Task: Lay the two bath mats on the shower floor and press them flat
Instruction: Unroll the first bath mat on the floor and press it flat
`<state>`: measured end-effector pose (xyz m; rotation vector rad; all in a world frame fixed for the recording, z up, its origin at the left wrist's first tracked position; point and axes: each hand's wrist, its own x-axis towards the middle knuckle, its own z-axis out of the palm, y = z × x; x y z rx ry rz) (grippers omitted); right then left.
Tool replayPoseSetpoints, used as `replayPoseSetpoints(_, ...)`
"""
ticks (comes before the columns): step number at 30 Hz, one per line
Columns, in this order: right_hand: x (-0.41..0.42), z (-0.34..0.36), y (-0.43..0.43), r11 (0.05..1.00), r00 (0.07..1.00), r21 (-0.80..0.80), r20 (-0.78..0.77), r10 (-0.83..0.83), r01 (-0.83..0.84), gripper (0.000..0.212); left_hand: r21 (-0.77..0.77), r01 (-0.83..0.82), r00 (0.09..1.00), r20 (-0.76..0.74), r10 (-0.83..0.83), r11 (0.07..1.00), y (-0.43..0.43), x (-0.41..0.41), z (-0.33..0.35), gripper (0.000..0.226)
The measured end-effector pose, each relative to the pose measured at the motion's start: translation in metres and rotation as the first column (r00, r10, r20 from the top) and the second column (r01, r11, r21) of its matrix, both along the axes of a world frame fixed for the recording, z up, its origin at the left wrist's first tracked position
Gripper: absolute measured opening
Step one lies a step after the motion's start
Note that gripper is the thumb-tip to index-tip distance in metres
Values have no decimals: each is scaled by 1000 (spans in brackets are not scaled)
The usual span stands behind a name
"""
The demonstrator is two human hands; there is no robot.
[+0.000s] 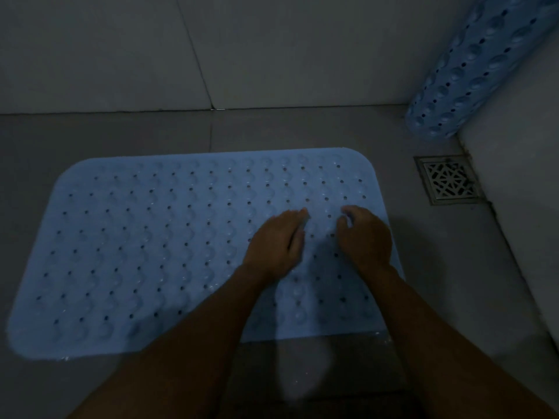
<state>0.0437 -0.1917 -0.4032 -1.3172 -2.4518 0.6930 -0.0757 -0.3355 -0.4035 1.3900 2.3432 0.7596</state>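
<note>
A light blue bath mat [145, 246] with rows of small holes and bumps lies spread out on the grey tiled shower floor [272, 131]. My left hand [276, 241] rests on the mat's right part, fingers pointing away from me. My right hand [364, 235] is just beside it near the mat's right edge, fingers loosely curled with nothing in them. A second blue mat [472, 65], rolled into a tube, leans in the far right corner against the wall.
A square metal drain grate [447, 179] sits in the floor right of the mat, below the rolled mat. Tiled walls [106, 49] close off the back and the right side. The light is dim.
</note>
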Motion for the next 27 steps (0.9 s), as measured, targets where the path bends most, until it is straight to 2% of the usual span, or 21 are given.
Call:
replayPoseSetpoints(3, -20, 7, -20, 992, 987, 122, -159, 36, -17, 29, 75, -109, 993, -30, 112, 991, -30, -24, 11, 41)
replayPoseSetpoints(5, -39, 7, -42, 984, 978, 155, -176, 113, -86, 24, 71, -225, 973, -39, 228, 972, -51, -40, 12, 42)
replayPoseSetpoints(7, -57, 3, -66, 981, 978, 113, -121, 171, -157, 26, 77, -340, 938, -39, 344, 937, -68, -53, 11, 40)
replayPoseSetpoints(11, -86, -6, -115, 945, 944, -2, 42, 326, -326, 44, 100, -500, 863, -20, 504, 860, -92, -66, 4, 40)
replayPoseSetpoints(14, -106, -16, -140, 930, 916, -39, 163, 366, -365, 54, 94, -515, 853, -40, 520, 852, -107, -69, 0, 45)
replayPoseSetpoints(18, -122, -29, -152, 940, 911, 13, 252, 326, -340, 60, 61, -494, 858, -128, 498, 867, -120, -73, -2, 49)
replayPoseSetpoints(23, -124, -34, -155, 940, 899, 50, 314, 307, -338, 59, 12, -513, 842, -185, 506, 858, -124, -77, -8, 54)
replayPoseSetpoints(27, -127, -37, -155, 945, 908, 69, 309, 284, -319, 58, -56, -526, 838, -206, 506, 849, -120, -82, -15, 49)
